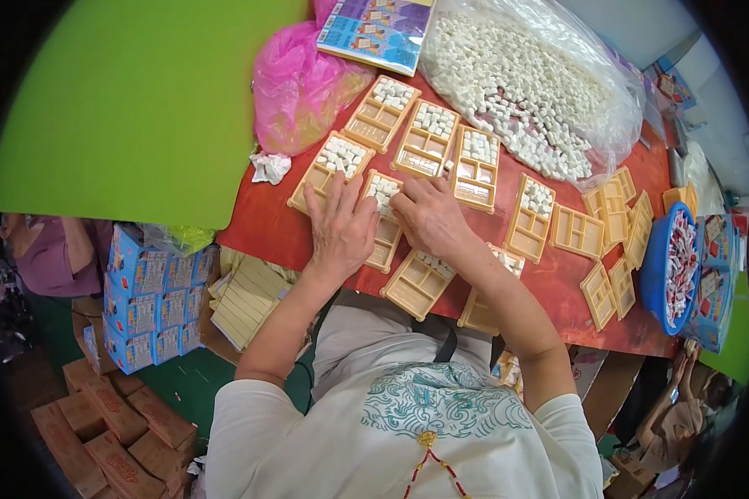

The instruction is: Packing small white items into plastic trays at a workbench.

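My left hand (343, 224) lies with its fingers spread over a tan plastic compartment tray (383, 247), fingertips near the small white blocks in its top compartment. Across from it my right hand (431, 214) is curled at the tray's right side; what its fingers hold, if anything, is hidden. White blocks (342, 155) fill the top compartment of the tray (316, 185) just left of my left hand. Beyond my hands stand three more trays with white blocks (435, 120) in their upper compartments. Another partly filled tray (414, 291) sits below my right wrist.
A clear plastic bag (612, 104) spills a large heap of white blocks at the back right. Vacant trays (577, 232) lie at right, beside a blue basin (669, 291) of small wrapped packets. A pink bag (295, 87) and stacked printed cards (377, 33) are at the back.
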Motion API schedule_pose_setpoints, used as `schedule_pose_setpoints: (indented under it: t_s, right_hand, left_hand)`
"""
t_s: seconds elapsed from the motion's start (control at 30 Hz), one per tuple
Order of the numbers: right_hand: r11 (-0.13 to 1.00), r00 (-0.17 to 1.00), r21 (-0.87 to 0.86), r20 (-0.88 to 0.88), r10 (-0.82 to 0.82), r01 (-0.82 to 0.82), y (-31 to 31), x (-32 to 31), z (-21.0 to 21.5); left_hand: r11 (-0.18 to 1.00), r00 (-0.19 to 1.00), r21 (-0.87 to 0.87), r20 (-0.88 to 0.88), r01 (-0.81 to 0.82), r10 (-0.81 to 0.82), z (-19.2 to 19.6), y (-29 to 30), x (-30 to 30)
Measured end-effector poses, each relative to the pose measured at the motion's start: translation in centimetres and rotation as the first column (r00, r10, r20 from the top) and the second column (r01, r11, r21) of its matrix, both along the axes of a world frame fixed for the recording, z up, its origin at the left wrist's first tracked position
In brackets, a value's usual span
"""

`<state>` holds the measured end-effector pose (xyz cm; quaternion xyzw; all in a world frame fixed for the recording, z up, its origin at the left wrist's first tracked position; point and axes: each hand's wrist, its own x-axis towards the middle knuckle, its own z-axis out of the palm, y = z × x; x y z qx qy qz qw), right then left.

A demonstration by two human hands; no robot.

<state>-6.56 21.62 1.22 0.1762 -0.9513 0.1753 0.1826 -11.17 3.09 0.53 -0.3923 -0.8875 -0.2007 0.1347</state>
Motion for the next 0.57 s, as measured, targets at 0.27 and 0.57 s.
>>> schedule_pose_setpoints:
  t_s: [0.27,0.57]
  right_hand:
    - [0.988,0.987,-0.115,-0.108,-0.118,0.106,-0.9,2.9,1.3]
    - [0.842,0.873,-0.238,0.083,-0.48,0.485,3.2,15.1,1.6]
  left_hand:
    - [0.999,0.998,0.037,-0.061,0.001,0.001,0.3,0.0,0.2]
    - [0.959,0.963,0.142,0.078,0.244,-0.257,3.3,4.5,7.6]
